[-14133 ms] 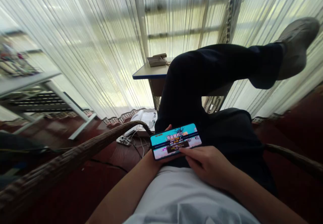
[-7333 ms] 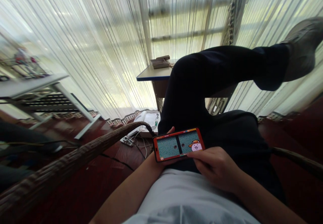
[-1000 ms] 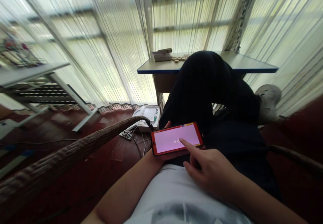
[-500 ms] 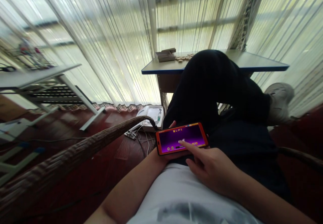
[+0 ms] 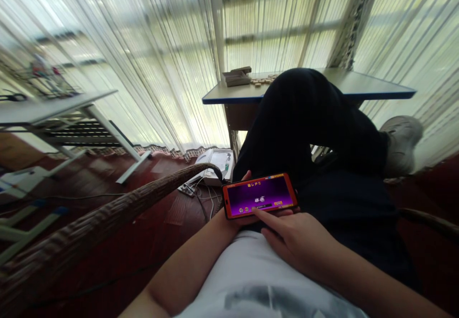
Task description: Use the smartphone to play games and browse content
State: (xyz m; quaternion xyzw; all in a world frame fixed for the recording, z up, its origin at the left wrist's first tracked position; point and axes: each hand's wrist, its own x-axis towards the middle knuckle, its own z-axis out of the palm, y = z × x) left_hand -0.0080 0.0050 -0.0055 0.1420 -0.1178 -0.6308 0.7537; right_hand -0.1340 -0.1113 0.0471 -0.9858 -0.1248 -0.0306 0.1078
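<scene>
Lying sideways above my lap is a smartphone point(image 5: 261, 196) with an orange-red border and a purple game picture on its screen. My left hand point(image 5: 244, 221) supports it from below and behind, shut on it. One fingertip shows past the phone's top edge, while the other fingers are mostly hidden by it. My right hand point(image 5: 292, 229) is open and holds nothing. Its index finger stretches to the lower part of the screen, at or just over the glass; contact I cannot tell. The thumb sits apart, below the index finger.
Ahead, a blue-edged table point(image 5: 229, 96) bears a grey box point(image 5: 236, 78) and several small tan pieces point(image 5: 261, 82). My raised leg point(image 5: 301, 103) covers part of it. A curved chair arm point(image 5: 143, 191) runs left, near an open white box point(image 5: 218, 165) and cables point(image 5: 206, 198) on the floor.
My right index finger has moved slightly down and left, from the middle of the screen to its lower edge. Two small white figures now show mid-screen. The left hand's grip stays the same.
</scene>
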